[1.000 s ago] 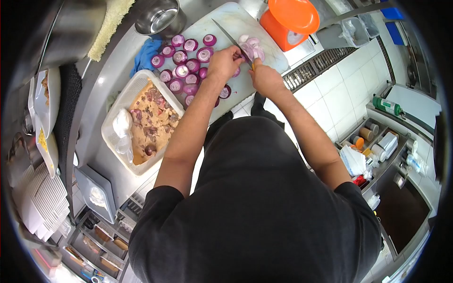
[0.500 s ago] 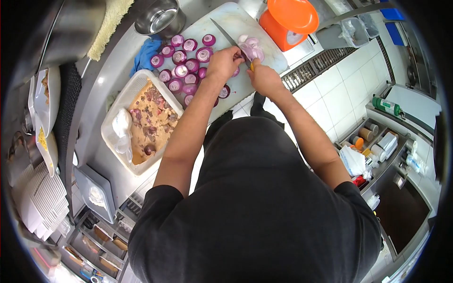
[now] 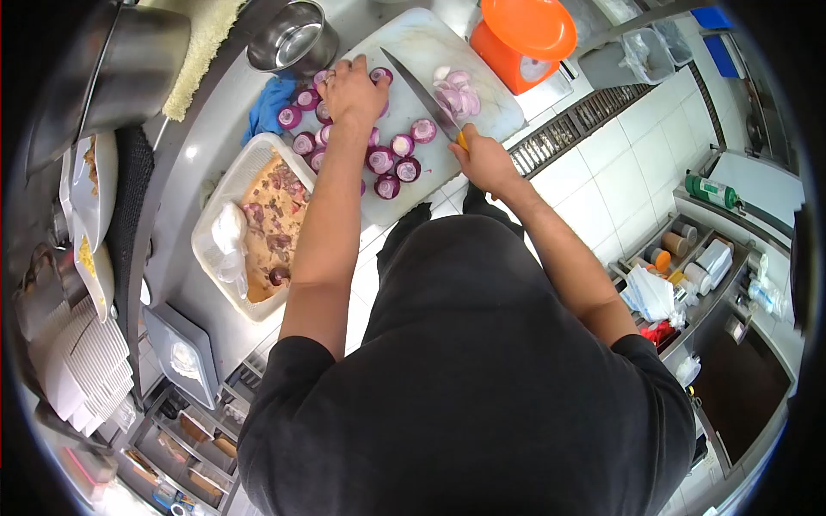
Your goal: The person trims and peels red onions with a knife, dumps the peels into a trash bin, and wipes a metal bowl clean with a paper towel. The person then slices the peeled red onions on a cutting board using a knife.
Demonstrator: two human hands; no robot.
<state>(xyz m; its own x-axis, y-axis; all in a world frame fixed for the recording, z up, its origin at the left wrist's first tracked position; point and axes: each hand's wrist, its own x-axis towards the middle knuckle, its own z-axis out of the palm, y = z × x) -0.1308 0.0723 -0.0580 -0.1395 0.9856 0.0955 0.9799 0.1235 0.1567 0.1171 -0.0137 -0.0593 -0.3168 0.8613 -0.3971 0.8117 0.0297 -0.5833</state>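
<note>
My left hand (image 3: 354, 89) reaches over the red onion halves (image 3: 379, 159) on the white cutting board (image 3: 482, 64), its fingers apart and touching or hovering just above onions near the board's left side. It hides some of them. My right hand (image 3: 483, 161) is wrapped round the yellow handle of a knife (image 3: 416, 89), whose long blade points up and left along the board. Beside the blade lies a small pile of sliced onion (image 3: 458, 93).
A steel pot (image 3: 293, 39) and a blue cloth (image 3: 269, 108) are left of the board. Nearer me stands a white basket (image 3: 206, 243) with onion scraps and a plastic bag. An orange scale (image 3: 499, 57) stands at the board's right. Plates (image 3: 86, 370) are stacked at far left.
My left hand has left the knife's side and moved up and left over the onions. Several onion halves have shifted right and towards me. My right hand, with the knife, has moved slightly right and down.
</note>
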